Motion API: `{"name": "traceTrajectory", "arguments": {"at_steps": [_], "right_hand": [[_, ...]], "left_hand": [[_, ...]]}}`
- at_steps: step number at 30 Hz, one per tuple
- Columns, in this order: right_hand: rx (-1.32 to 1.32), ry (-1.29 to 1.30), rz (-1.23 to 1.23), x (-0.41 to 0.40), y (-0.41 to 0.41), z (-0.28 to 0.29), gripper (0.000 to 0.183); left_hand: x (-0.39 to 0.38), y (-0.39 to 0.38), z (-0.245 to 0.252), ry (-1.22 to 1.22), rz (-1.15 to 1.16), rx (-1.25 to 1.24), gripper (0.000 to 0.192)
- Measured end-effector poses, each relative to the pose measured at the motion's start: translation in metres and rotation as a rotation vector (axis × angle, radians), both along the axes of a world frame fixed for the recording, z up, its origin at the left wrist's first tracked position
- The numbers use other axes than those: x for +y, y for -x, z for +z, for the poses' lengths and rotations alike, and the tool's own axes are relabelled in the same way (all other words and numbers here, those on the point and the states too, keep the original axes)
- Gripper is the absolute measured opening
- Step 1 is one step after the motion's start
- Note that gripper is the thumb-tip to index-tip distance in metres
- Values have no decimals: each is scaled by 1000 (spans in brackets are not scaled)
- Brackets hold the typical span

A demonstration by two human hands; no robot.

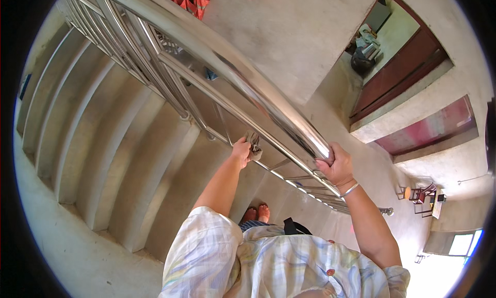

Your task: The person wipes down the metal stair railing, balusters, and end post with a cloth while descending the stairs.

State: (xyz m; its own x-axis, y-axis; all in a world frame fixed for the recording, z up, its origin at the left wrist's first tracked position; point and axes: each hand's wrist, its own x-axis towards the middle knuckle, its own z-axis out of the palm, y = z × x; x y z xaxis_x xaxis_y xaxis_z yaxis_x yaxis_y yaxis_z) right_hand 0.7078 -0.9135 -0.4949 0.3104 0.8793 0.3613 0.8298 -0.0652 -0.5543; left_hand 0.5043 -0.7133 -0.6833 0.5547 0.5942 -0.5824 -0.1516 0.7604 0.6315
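A shiny stainless-steel handrail (267, 90) runs diagonally across the view. My right hand (339, 165), with a bangle at its wrist, is wrapped around this rail. Lower down, my left hand (241, 152) grips a crumpled grey-brown cloth (254, 146) beside the lower bars of the metal railing (199, 84). The cloth appears to touch the bars, though its contact is partly hidden by the fingers. My feet (263, 212) stand on the concrete stairs below.
Concrete steps (128, 154) climb to the left along a pale wall (77, 255). Beyond the railing are a red folded umbrella (195, 2), a doorway with a dark red door (399, 81), and wooden chairs (420, 195) by a small table (437, 207).
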Motion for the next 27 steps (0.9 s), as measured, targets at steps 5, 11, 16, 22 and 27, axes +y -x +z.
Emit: {"name": "traceTrajectory", "arguments": {"at_steps": [5,11,16,22,27], "right_hand": [[19,25,-14,-1,1,1,54],[-21,22,-40,-6,-5,1,56],[21,41,-37,-3,1,7,56],[38,22,22,6,9,10,57],[44,8,-20,-5,-3,7,56]], "left_hand": [[-20,-7,15,93,252,-26,36],[-28,9,119,47,235,-453,41],[-29,-1,73,-154,289,-241,38],[-23,12,-82,-203,235,16,42],[-35,-45,-107,218,441,52,55]]}}
